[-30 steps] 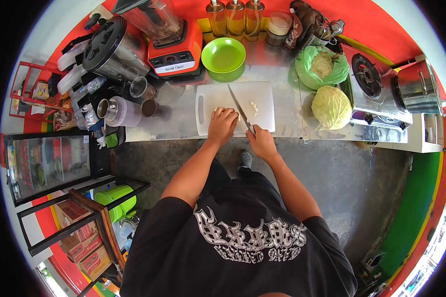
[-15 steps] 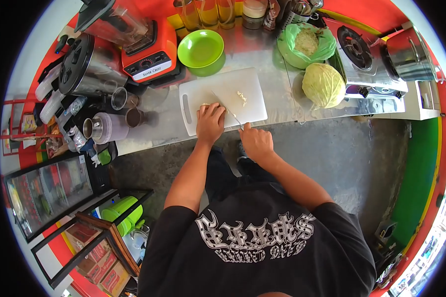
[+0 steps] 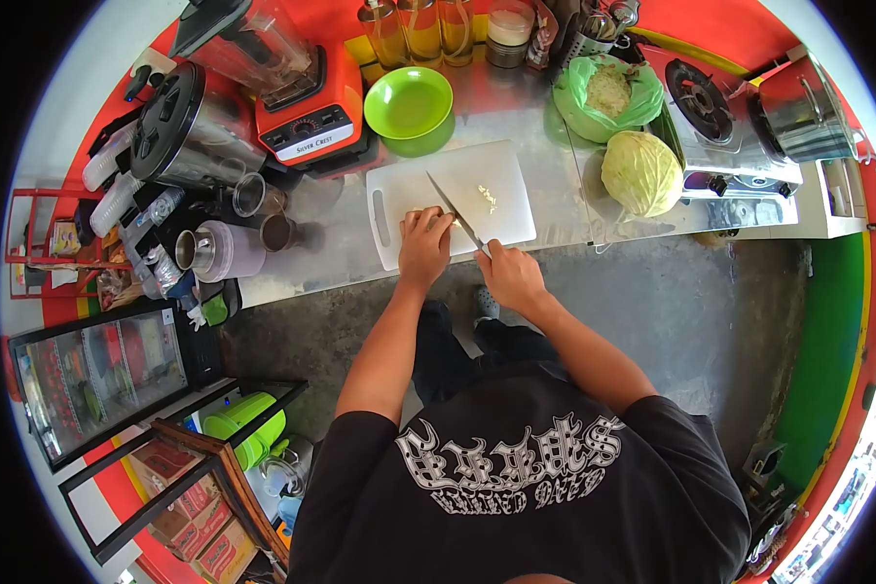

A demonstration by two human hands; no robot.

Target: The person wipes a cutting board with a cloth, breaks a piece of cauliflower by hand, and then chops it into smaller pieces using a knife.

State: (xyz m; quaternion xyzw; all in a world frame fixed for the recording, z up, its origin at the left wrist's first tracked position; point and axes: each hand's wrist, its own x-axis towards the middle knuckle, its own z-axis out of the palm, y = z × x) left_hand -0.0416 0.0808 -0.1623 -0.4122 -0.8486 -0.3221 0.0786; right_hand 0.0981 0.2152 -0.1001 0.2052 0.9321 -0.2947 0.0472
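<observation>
A white cutting board (image 3: 399, 187) lies on the steel counter. My right hand (image 3: 512, 276) is closed around the handle of a kitchen knife (image 3: 450, 204), whose blade points up and left across the board. My left hand (image 3: 424, 245) rests at the board's near edge with its fingers bent and pressed down, just left of the blade. Pale bits show at its fingertips, but what it holds is mostly hidden. Right of the blade lies a small pile of finely chopped pale pieces (image 3: 488, 200), perhaps garlic.
A green bowl (image 3: 409, 102) and a red blender base (image 3: 307, 122) stand behind the board. To the right are a cabbage (image 3: 642, 175), a green bag of shreds (image 3: 608, 92) and a gas stove (image 3: 740, 107). Cups (image 3: 278, 233) and a shaker (image 3: 219, 251) stand left.
The view has shifted slightly, so the counter appears a little lower and further right. The knife blade now lies closer to the left fingertips. Both hands keep their grips.
</observation>
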